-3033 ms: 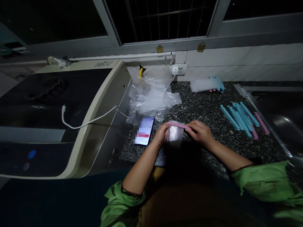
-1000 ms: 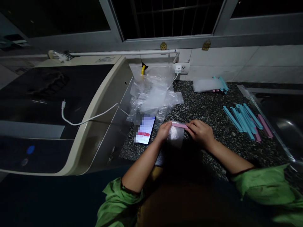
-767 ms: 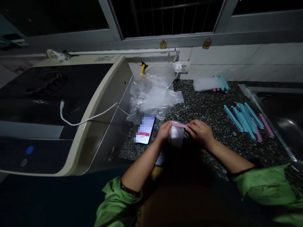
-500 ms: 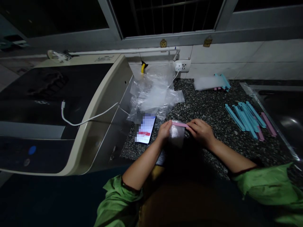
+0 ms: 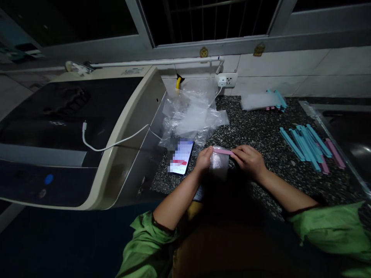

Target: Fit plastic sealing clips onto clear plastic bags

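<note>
A pink bag sealing clip [image 5: 223, 151] lies across the top of a small clear plastic bag [image 5: 219, 166], which hangs below it. At the clip's left end, my left hand [image 5: 204, 159] pinches the clip and the bag's upper corner. My right hand [image 5: 248, 159] is closed on the clip's right end, thumb and fingers together. To the right, several blue clips [image 5: 304, 144] lie in a loose pile with a few pink clips [image 5: 334, 153]. A phone [image 5: 182, 157] with its screen lit rests left of my left hand.
Crumpled clear plastic bags [image 5: 194, 116] lie behind the phone. A washing machine [image 5: 121, 127] stands at left, with a white charging cable [image 5: 116, 143] across it. Near the wall is a stack of bags [image 5: 256, 101] with clips. A metal sink [image 5: 348, 127] edges the right side.
The whole view has shifted slightly, so everything appears a little further right. Both hands keep the same hold on the pink clip and bag.
</note>
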Tool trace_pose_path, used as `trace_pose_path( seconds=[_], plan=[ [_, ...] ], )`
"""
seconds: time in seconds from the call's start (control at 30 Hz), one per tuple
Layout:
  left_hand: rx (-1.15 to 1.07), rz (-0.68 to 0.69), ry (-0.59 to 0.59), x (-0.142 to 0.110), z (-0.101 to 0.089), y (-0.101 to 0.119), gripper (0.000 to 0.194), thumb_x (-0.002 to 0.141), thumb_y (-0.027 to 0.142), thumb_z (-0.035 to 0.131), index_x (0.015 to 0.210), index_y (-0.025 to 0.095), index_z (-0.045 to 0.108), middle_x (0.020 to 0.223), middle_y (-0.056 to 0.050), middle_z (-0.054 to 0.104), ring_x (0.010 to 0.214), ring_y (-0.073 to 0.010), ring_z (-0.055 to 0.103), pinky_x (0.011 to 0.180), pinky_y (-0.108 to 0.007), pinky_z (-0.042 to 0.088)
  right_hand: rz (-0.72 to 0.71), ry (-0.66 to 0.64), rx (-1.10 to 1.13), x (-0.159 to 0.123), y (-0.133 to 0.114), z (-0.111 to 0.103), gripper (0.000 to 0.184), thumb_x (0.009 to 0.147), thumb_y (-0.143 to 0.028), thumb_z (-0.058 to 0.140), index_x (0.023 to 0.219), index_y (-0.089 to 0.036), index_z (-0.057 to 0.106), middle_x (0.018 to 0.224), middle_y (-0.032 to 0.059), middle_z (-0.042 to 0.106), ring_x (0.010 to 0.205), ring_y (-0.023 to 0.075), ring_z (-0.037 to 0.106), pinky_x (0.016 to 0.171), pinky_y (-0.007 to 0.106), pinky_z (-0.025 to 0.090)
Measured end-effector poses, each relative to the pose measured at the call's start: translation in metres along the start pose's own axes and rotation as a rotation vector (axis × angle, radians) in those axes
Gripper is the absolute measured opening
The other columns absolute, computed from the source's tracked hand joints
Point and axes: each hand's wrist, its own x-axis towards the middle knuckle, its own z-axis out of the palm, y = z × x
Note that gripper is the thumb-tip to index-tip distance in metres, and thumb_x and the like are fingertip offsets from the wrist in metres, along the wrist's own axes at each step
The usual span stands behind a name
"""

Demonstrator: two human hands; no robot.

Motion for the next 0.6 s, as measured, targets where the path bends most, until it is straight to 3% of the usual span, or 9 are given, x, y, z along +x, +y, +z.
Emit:
trace_pose_path(
  seconds=[0.6],
  plan=[
    [-0.042, 0.004, 0.015, 0.0003, 0.0007, 0.0012, 0.033, 0.069, 0.043, 0.066, 0.059, 0.014, 0.054, 0.045, 0.004, 0.048, 0.04, -0.0068, 0.039, 0.045, -0.022, 0.028, -0.06, 0.101, -0.05, 0.0033, -0.0001, -0.0002, 0.012, 0.083, -0.025, 0.058, 0.083, -0.018, 0.067, 0.071, 0.0037, 0.065, 0.066, 0.0137, 0.058, 0.061, 0.025, 0.047]
  ],
)
